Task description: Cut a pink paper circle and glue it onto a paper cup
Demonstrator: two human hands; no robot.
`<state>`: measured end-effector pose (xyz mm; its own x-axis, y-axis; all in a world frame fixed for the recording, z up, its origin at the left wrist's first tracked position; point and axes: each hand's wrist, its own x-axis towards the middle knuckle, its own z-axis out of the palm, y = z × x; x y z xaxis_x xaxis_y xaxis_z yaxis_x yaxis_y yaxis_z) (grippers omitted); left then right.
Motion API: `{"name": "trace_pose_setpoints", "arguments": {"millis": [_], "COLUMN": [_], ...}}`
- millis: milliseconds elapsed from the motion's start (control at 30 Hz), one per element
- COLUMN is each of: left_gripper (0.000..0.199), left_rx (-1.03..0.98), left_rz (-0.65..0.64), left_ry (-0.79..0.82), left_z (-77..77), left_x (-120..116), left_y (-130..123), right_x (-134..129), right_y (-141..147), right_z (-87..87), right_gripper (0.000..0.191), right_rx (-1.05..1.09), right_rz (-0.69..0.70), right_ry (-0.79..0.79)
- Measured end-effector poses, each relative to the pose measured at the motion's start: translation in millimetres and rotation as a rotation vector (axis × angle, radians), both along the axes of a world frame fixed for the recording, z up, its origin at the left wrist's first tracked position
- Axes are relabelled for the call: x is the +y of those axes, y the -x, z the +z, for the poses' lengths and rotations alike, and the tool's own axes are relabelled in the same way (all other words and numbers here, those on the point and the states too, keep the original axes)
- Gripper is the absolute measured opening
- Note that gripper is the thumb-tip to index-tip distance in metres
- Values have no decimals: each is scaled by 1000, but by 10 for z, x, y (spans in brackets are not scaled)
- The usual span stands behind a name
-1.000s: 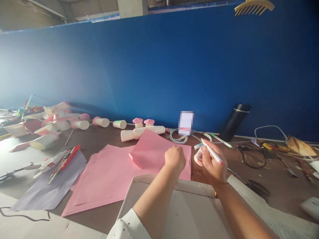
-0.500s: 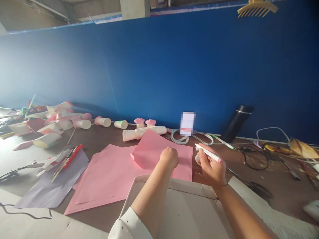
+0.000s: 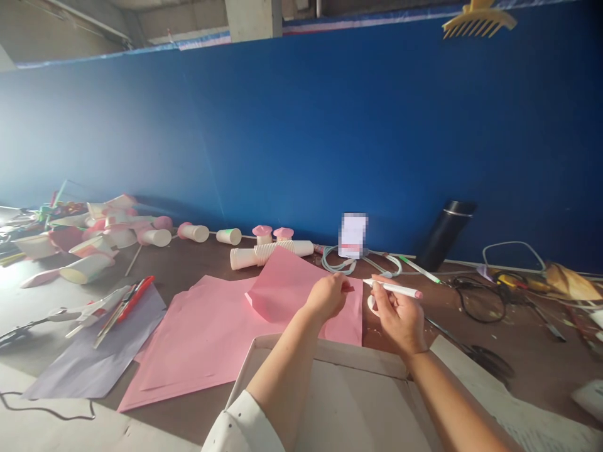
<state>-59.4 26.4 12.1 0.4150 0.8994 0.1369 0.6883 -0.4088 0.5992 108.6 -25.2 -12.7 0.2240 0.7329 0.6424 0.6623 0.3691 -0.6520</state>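
Note:
My right hand (image 3: 402, 317) is closed round a white marker (image 3: 398, 289) with a pink end, its tip pointing left toward my other hand. A small white rounded thing (image 3: 372, 306) shows under the right fingers; its kind is unclear. Over the pink paper (image 3: 202, 333), my left hand (image 3: 330, 296) has its fingers pinched together. A small dark pink bit shows at its fingertips, too little to name. Part of the paper stack is curled up to the left of this hand. A pale shallow box (image 3: 358, 402) lies below both forearms.
Stacked paper cups (image 3: 282, 251) lie behind the pink paper. Left are scissors (image 3: 61, 317), a red cutter (image 3: 136, 295) on grey paper (image 3: 108, 358), and piled cups (image 3: 108, 232). A black bottle (image 3: 447, 235), a green-ended marker (image 3: 421, 269) and cables (image 3: 480, 301) are on the right.
My left hand has moved right and turned, bringing its fingertips close to the marker's tip. The marker has tilted flatter in my right hand.

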Motion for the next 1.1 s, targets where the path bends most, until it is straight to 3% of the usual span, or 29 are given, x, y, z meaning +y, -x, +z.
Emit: {"name": "trace_pose_setpoints", "arguments": {"millis": [333, 700, 1100], "left_gripper": [24, 23, 19], "left_rx": [-354, -389, -465], "left_rz": [-76, -141, -73], "left_ry": [80, 21, 55], "left_z": [-29, -68, -73], "left_x": [-12, -14, -78], "left_y": [-52, -81, -163], "right_x": [-3, 9, 25], "right_y": [10, 17, -15], "right_z": [12, 30, 83], "right_gripper": [37, 37, 43], "right_rx": [-72, -130, -25], "right_rz": [-65, 19, 39], "right_ry": [5, -2, 133]}}
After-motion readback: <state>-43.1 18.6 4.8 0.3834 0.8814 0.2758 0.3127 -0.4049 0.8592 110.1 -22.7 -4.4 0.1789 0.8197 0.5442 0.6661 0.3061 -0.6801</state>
